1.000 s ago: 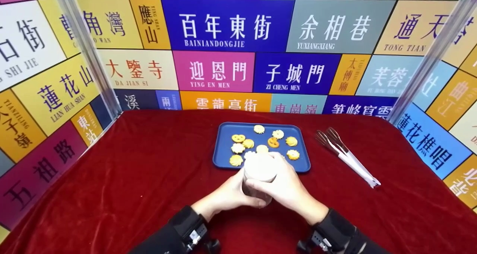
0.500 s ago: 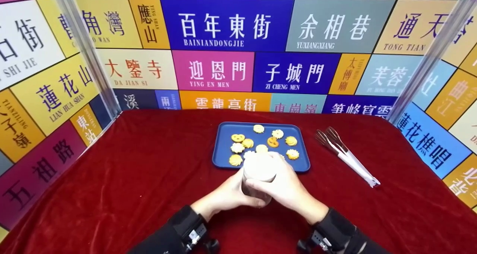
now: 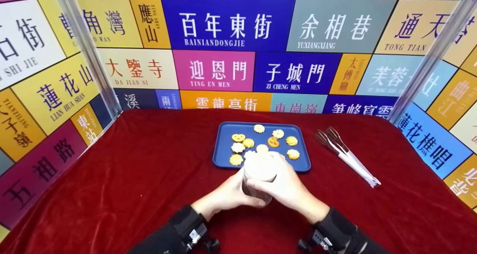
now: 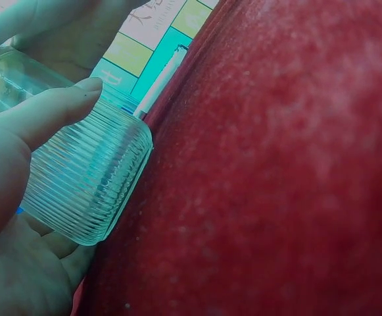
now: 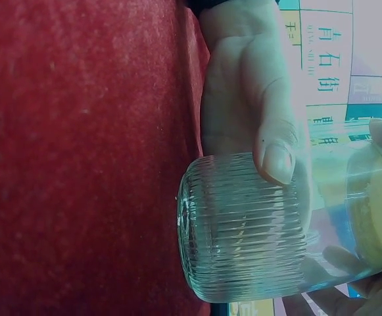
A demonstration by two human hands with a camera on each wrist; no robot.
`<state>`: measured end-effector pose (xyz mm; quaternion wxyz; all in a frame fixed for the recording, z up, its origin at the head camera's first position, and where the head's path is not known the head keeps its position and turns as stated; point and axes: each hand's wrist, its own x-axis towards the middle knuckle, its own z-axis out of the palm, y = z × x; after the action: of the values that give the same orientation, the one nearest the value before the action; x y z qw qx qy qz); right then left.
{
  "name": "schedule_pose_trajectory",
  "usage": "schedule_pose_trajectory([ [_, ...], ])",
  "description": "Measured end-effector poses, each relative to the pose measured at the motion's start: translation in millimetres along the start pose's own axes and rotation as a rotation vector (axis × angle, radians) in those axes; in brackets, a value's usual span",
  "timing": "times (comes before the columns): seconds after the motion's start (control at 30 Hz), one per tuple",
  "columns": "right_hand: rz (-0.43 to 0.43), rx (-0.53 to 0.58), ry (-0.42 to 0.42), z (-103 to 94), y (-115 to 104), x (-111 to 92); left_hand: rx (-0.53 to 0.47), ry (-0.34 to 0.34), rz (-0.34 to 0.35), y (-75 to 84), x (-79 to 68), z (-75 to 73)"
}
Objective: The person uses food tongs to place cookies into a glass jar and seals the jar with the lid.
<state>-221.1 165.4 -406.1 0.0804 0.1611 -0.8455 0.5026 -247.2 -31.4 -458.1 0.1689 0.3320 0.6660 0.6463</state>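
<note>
Both hands hold a clear ribbed jar (image 5: 243,224) with a round, pale lid (image 3: 261,166), upright in front of the tray in the head view. My left hand (image 3: 227,194) grips the ribbed lower body, its thumb (image 4: 59,108) lying across the ribs in the left wrist view. Higher up, my right hand (image 3: 285,183) wraps the jar at the lid, with the thumb over the near side. Seen from the right wrist, the jar's base is close over the red cloth (image 5: 85,158). No contents show through the ribbed wall.
Just beyond the hands lies a blue tray (image 3: 223,129) with several cookies (image 3: 238,148) spread on it; the hands hide part of its near edge. Tongs (image 3: 346,155) with white handles and dark tips lie to its right. Printed panels (image 3: 227,27) stand behind the cloth-covered table.
</note>
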Motion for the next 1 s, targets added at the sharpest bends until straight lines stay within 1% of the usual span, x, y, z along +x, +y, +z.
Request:
schedule_pose_trajectory([
  [0.17,0.004,0.006,-0.005,0.1,0.4,0.4,0.006,0.013,0.013,-0.1,0.6,0.1],
  [0.4,-0.001,0.003,-0.014,-0.6,1.3,0.9,0.02,0.023,0.009,-0.2,0.3,0.0],
  [1.0,-0.003,-0.011,-0.028,-2.5,1.3,1.5,0.017,0.009,0.016,1.6,0.3,0.6],
])
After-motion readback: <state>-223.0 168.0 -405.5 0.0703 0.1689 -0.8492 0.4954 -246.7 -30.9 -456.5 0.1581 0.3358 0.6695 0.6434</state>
